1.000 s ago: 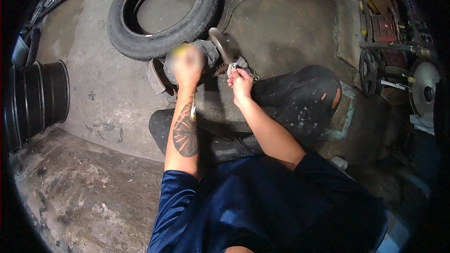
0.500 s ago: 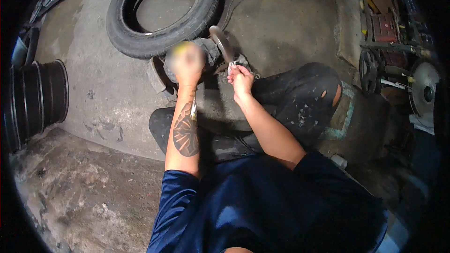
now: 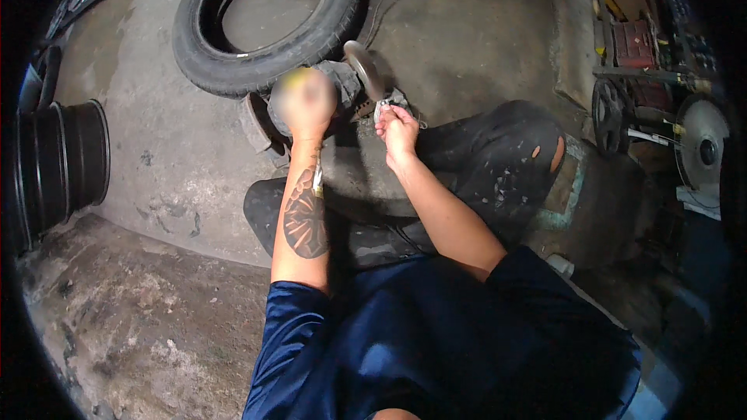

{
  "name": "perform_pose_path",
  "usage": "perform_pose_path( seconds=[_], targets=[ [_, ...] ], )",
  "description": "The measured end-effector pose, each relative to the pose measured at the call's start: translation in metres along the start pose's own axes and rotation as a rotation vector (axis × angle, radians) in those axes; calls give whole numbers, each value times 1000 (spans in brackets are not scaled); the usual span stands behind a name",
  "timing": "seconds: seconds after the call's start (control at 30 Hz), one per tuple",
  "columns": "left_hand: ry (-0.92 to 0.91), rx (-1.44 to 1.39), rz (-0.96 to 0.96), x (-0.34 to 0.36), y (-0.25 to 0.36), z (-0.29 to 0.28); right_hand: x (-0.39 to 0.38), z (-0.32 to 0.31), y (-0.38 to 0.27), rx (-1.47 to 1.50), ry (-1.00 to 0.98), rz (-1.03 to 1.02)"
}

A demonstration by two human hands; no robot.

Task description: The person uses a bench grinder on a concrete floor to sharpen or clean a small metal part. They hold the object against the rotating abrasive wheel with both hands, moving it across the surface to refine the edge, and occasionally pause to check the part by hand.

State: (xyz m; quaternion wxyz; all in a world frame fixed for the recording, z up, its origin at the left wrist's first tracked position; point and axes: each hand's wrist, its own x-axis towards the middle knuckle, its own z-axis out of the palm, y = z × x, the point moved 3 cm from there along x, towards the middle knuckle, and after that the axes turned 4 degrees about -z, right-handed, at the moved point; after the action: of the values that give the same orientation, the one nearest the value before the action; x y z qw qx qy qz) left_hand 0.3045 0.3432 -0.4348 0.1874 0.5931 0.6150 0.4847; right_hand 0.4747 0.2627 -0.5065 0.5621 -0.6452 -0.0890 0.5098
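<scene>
On the floor in front of me is a grey machine (image 3: 338, 78) that looks like a bench grinder. A round wheel (image 3: 364, 70) stands at its right end and a curved metal guard (image 3: 258, 123) at its left. My left hand (image 3: 307, 105) lies over the machine's body; the hand is blurred, so its fingers cannot be read, and something yellow shows at its top. My right hand (image 3: 399, 131) is closed in a pinch by the lower edge of the right wheel. A small, pale metallic bit (image 3: 384, 104) shows at its fingertips, too small to name.
A tyre (image 3: 268, 23) lies flat just beyond the machine. Dark wheel rims (image 3: 62, 155) stand at the left. Along the right are a crowded shelf (image 3: 634, 39) and a fan-like round grille (image 3: 704, 144). My bent legs (image 3: 498, 159) flank the work. A cable (image 3: 381, 4) runs over the floor.
The whole view has shifted slightly. Both hands keep nearly the same place at the machine, with the right still pinched beside the wheel.
</scene>
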Motion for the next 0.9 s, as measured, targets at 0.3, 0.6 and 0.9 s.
perform_pose_path(
  seconds=[0.3,0.6,0.9],
  targets=[
    [15,14,-8,0,3,-2,0,1,0,-7,4,-1],
    [6,6,-6,1,1,-3,-2,6,0,43,25,45],
    [4,-1,0,1,5,-2,2,4,2,41,30,46]
  ],
)
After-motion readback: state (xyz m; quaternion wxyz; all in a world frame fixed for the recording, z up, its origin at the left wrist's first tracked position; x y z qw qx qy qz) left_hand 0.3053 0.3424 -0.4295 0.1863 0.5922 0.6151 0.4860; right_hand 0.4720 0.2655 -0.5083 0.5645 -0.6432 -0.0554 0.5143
